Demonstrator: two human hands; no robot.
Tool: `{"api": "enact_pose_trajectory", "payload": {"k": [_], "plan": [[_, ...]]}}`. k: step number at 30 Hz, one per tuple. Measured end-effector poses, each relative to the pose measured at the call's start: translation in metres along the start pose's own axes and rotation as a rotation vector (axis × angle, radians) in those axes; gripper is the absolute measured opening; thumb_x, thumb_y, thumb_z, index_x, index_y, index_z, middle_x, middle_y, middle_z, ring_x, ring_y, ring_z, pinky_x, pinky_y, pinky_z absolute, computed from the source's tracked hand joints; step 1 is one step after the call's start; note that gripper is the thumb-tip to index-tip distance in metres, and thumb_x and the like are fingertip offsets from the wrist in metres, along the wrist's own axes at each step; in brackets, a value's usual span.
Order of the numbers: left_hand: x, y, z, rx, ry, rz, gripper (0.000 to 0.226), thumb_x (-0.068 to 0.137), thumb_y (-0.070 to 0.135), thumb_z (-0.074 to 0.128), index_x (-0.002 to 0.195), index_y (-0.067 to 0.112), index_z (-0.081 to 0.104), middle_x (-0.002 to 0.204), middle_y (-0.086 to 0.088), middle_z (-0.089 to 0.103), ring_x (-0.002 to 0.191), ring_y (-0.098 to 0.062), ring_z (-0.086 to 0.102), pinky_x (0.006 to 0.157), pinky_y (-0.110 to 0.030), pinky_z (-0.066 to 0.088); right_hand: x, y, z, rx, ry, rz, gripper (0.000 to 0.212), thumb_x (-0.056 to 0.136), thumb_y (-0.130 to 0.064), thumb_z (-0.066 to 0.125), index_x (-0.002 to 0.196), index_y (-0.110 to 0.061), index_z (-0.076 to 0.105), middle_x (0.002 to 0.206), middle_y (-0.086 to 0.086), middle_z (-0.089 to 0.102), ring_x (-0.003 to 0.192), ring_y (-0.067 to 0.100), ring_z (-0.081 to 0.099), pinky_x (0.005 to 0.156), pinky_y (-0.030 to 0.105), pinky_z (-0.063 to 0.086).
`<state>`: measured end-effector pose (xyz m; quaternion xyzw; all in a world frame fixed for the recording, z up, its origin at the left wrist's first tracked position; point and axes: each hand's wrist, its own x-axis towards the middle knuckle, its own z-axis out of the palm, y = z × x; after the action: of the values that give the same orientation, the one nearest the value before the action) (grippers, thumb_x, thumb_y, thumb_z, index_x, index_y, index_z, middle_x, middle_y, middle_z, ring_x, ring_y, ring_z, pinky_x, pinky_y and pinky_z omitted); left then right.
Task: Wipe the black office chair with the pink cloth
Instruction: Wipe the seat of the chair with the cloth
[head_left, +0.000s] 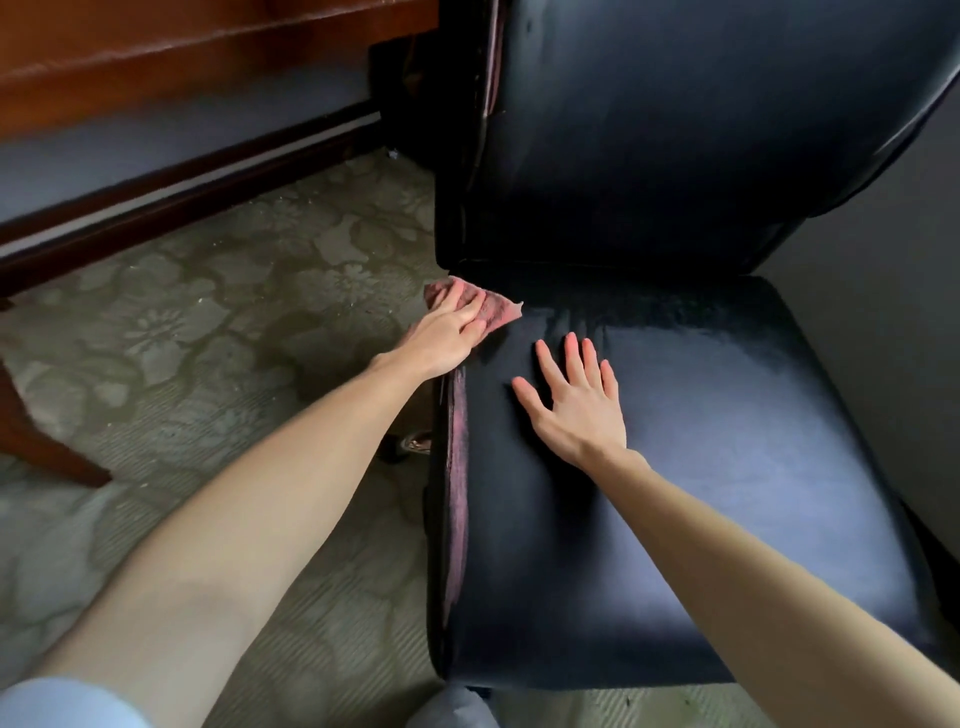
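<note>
Head view: the pink cloth (491, 307) looks soft, light and a bit bunched, so I'd press it from on top rather than pinch it. The left hand (448, 332) does that, fingers laid over it at the seat's back left corner. The right hand (576, 400) lies flat, fingers spread, on the chair (727, 467), which is black, glossy and probably slippery

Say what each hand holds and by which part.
The left hand presses the pink cloth, at its middle, onto the chair seat; the right hand holds nothing.
</note>
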<state>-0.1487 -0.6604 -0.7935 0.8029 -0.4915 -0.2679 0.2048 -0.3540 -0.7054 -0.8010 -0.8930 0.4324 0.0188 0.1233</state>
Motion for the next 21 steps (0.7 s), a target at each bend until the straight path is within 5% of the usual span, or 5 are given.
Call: {"api": "enact_pose_trajectory", "payload": {"k": [10,21], "plan": [[-0.112,-0.014,0.043,-0.23,0.12,-0.011,0.046,0.104,0.042,0.04,0.15,0.037,0.038,0.162,0.023,0.009,0.148,-0.016,0.027,0.119,-0.034,0.023,-0.009,0.004,0.003,-0.055,0.017,-0.054,0.065,0.098,-0.062,0.02,0.156,-0.035,0.009,0.165,0.002,-0.004,0.151,0.018,-0.011,0.121,0.037,-0.007],[-0.08,0.003,0.047,-0.091,0.173,-0.092,0.054,0.106,0.05,0.022,0.157,0.032,0.021,0.167,0.007,-0.006,0.153,-0.023,0.002,0.12,-0.043,0.014,-0.039,0.009,0.006,0.006,-0.013,-0.119,0.059,0.102,-0.054,0.016,0.156,-0.034,0.01,0.165,-0.001,-0.004,0.151,0.014,-0.01,0.122,0.035,-0.006]]}}
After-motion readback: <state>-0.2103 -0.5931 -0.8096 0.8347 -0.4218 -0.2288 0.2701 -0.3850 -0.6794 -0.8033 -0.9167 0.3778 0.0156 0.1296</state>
